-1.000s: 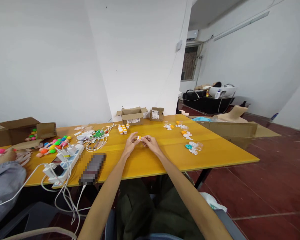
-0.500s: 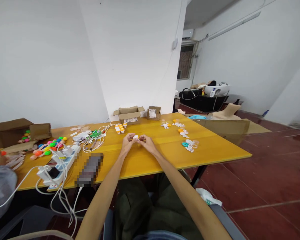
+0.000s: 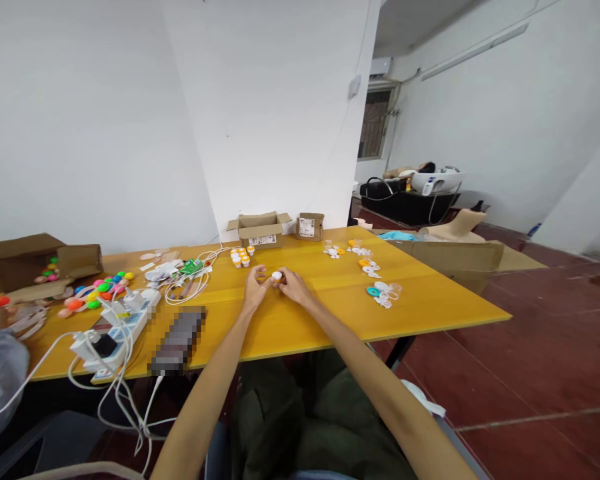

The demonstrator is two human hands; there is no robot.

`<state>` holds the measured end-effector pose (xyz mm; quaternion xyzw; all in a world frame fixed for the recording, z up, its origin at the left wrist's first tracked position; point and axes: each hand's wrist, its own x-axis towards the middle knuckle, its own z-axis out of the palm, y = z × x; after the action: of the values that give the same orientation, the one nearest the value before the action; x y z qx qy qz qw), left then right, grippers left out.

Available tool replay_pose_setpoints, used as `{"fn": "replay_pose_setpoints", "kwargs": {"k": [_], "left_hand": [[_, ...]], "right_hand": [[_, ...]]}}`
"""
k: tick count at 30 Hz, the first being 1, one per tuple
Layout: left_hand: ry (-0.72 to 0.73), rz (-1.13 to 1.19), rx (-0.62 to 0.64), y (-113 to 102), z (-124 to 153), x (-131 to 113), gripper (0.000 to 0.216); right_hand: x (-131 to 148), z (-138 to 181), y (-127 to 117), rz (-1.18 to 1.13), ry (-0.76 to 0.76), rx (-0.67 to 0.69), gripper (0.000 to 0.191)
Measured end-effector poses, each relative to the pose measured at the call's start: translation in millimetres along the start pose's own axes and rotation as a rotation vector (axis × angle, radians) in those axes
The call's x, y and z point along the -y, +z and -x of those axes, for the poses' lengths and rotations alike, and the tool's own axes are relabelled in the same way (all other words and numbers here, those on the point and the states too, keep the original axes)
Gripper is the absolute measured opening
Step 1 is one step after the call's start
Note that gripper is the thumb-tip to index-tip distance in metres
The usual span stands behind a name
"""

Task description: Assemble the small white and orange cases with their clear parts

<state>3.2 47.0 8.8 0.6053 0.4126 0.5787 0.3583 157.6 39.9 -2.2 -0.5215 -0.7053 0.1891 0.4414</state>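
Observation:
A small round white-topped piece (image 3: 277,275) with an orange part below stands just over the yellow table (image 3: 320,330). My right hand (image 3: 291,287) has its fingertips closed on this piece from the right. On the other side, my left hand (image 3: 255,288) is open, its fingers curved and apart, the thumb tip close to the piece. Beyond my left hand, several similar white-and-orange pieces (image 3: 241,257) stand in a tight group. To the right lie small piles of loose parts: a teal ring with white discs (image 3: 381,291), and orange and white parts (image 3: 368,267).
An open cardboard box (image 3: 261,235) and a smaller carton (image 3: 309,227) stand against the wall. On the left are a power strip (image 3: 125,333) with white cables, a blurred dark device (image 3: 179,340), colourful balls (image 3: 100,290) and another person's grey sleeve (image 3: 3,373).
The small piece has turned more upright and sits slightly further right. My left fingers have come away from it while my right hand keeps its hold. The view has shifted slightly.

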Motion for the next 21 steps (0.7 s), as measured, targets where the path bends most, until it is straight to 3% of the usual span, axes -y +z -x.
{"fn": "replay_pose_setpoints", "kwargs": {"k": [8,16,21], "left_hand": [[-0.071,0.022,-0.181,-5.7,-0.3,3.7,0.023],[-0.073,-0.012,-0.239,-6.5,6.5,17.2,0.020],[-0.099,-0.053,-0.186,-9.9,11.0,22.6,0.022]], "right_hand": [[14.5,-30.8,14.6,0.198,0.160,-0.009,0.024],[16.4,-72.4,39.9,0.151,0.206,-0.054,0.018],[-0.7,-98.5,65.0,0.042,0.197,-0.059,0.018]]}}
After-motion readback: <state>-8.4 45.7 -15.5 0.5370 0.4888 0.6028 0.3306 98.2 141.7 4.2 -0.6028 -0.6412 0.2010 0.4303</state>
